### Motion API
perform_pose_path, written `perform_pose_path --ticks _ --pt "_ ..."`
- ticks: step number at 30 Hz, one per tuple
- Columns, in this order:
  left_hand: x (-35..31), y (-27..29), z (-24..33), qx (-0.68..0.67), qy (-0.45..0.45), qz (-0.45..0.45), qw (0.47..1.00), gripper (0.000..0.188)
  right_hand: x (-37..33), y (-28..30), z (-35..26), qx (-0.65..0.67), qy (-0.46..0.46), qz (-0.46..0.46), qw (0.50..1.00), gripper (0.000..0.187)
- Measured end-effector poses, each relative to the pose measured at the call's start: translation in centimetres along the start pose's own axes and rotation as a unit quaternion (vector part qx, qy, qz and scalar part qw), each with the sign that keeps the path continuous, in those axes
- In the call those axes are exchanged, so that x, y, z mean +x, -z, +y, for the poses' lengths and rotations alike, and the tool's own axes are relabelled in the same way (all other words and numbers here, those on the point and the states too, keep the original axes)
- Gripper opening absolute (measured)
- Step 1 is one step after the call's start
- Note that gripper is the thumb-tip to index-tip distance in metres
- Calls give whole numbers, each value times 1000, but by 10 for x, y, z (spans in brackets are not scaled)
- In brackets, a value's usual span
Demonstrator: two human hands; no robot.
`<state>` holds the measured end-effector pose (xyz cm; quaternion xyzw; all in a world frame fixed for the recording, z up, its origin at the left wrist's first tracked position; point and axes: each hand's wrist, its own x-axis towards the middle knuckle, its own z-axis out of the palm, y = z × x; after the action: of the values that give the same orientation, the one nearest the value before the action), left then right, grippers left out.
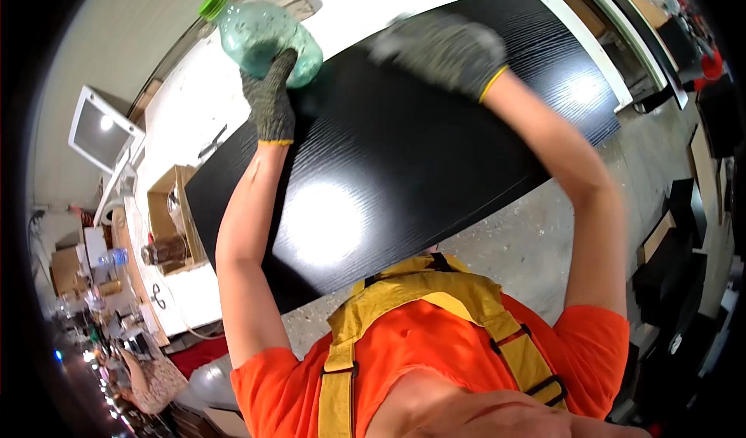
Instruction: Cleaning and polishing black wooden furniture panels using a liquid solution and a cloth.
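A large black wood-grain panel point(404, 143) lies across the white worktable in front of me. My left hand point(270, 100), in a dark knitted glove with a yellow cuff, is closed around a translucent green plastic bottle point(260, 30) with a bright green cap. The bottle is tilted over the panel's far left edge, its cap pointing away to the left. My right hand point(447, 53), gloved the same way, is over the far part of the panel. Motion smears its fingers, and a pale grey patch shows at their tips; whether that is a cloth I cannot tell.
An open cardboard box point(167, 212) with a brown jar point(165, 250) stands left of the panel. Scissors point(158, 296) lie near the table's left edge. A white-framed lamp point(105, 127) rises at the left. Dark boards point(676, 259) are stacked at the right. Another person point(151, 376) is at lower left.
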<state>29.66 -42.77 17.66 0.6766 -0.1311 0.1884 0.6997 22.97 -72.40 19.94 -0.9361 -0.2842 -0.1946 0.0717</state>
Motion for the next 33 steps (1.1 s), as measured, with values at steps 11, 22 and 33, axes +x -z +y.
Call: perform_pose_path --ticks 11,22,33 --pt "-4 95 27 154 -196 7 968 36 -99 8 -36 67 -5 -5 998 42" --pt "-191 393 74 188 -41 283 940 45 -42 -14 7 -21 -256 17 966 48" --pt "-302 457 -49 147 171 452 863 81 148 -107 -373 246 306 -144 908 45"
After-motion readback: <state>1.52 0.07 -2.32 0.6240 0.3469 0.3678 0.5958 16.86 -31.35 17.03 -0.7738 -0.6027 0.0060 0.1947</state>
